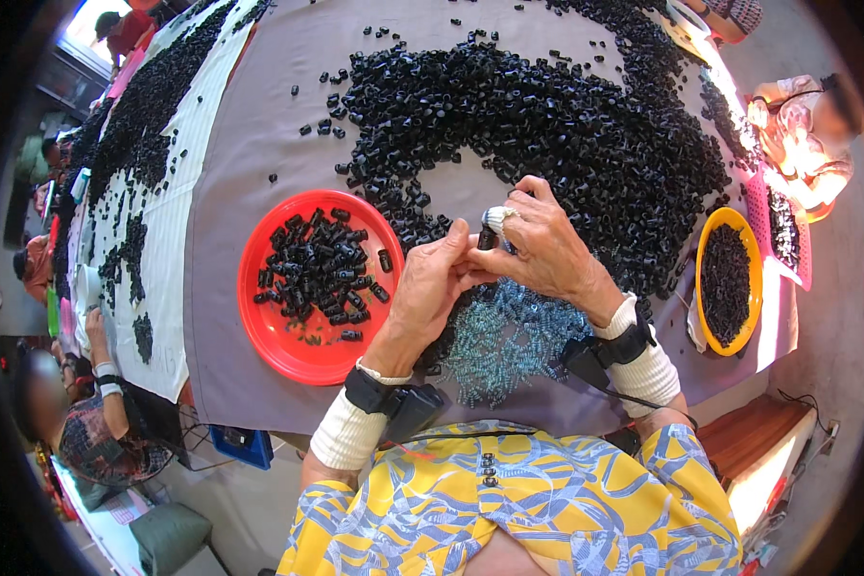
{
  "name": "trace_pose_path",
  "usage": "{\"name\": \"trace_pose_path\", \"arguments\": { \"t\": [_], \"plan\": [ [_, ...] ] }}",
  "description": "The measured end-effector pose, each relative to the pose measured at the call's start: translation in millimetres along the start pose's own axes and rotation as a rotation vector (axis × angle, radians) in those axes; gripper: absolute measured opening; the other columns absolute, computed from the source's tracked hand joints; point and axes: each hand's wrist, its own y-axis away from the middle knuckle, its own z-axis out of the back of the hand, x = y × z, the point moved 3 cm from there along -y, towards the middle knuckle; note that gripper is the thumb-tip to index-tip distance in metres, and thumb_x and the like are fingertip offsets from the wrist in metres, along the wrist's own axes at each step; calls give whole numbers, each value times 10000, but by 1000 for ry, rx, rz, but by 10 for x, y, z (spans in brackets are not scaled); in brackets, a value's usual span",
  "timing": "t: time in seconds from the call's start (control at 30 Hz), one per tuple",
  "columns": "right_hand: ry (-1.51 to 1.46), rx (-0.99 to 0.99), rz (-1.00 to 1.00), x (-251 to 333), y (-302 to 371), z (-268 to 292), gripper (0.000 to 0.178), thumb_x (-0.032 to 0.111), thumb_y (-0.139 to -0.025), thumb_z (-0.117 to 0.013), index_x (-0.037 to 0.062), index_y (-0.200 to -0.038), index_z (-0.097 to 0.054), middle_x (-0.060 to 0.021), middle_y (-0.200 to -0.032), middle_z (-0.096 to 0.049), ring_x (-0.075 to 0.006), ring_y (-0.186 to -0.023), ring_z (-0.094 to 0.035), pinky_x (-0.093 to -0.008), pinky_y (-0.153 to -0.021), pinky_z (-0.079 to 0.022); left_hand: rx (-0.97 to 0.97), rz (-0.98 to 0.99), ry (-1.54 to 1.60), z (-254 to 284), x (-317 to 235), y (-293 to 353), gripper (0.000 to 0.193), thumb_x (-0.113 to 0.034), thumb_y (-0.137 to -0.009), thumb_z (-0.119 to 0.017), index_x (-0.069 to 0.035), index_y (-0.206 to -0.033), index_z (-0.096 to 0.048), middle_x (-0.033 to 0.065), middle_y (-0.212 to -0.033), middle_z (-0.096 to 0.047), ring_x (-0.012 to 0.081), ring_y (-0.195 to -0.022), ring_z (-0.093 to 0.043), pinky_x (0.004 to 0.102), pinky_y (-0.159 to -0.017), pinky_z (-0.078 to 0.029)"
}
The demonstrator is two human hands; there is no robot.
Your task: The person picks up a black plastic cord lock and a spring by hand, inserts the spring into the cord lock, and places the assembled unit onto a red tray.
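Observation:
A small black plastic cord lock stands between my two hands at the middle of the table. My right hand is closed on it from above, and one of its fingers wears a white cover. From the left, my left hand pinches at its lower end; its fingertips are partly hidden. Beneath my hands lies a pile of small bluish metal springs. Beyond them spreads a large heap of loose black plastic pieces. To the left, a red round tray holds many black cord locks.
A yellow bowl of thin black pieces stands at the right edge, beside a pink basket. Another person works at the far right. On the left, a white-covered table bears more black pieces, with a person beside it.

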Motion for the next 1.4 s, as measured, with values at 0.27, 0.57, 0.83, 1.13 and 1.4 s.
{"name": "trace_pose_path", "arguments": {
  "t": [0.27,0.57,0.83,1.13,1.4],
  "plan": [
    [23,38,29,-14,-36,-45,314,319,-737,-700,25,-699,-597,-86,-661,-567,-252,-672,-554,-396,-828,-394,-63,-79,-79,6,-6,7,243,-193,-954,-496,18,-1010,-602,117,-933,-656,199,-868,-649,348,-796,-538],
    [143,77,-153,-410,75,121,177,192,-782,-667,20,-794,-627,-89,-744,-572,-251,-788,-542,-377,-783,-400,-275,-219,-14,388,-179,259,291,-228,-956,-515,30,-1067,-594,107,-916,-656,190,-823,-648,329,-759,-548],
    [378,311,-76,-293,177,-215,140,145,-709,-704,47,-790,-645,-74,-927,-580,-248,-998,-491,-398,-890,-380,-461,-305,63,716,-258,534,243,-188,-946,-540,10,-1074,-598,88,-903,-656,147,-758,-643,284,-688,-562],
    [441,295,3,-249,275,-361,97,119,-740,-640,35,-785,-655,-108,-932,-576,-282,-1050,-486,-452,-893,-371,-464,-334,26,825,-222,575,231,-181,-946,-534,-5,-1087,-585,78,-914,-651,156,-773,-635,305,-710,-549],
    [342,223,-42,-288,194,-229,99,111,-721,-666,44,-791,-651,-87,-926,-583,-261,-1030,-497,-419,-891,-383,-637,-348,157,997,-246,799,320,-335,-954,-513,-30,-992,-603,59,-792,-642,164,-720,-625,311,-656,-535]
  ]
}}
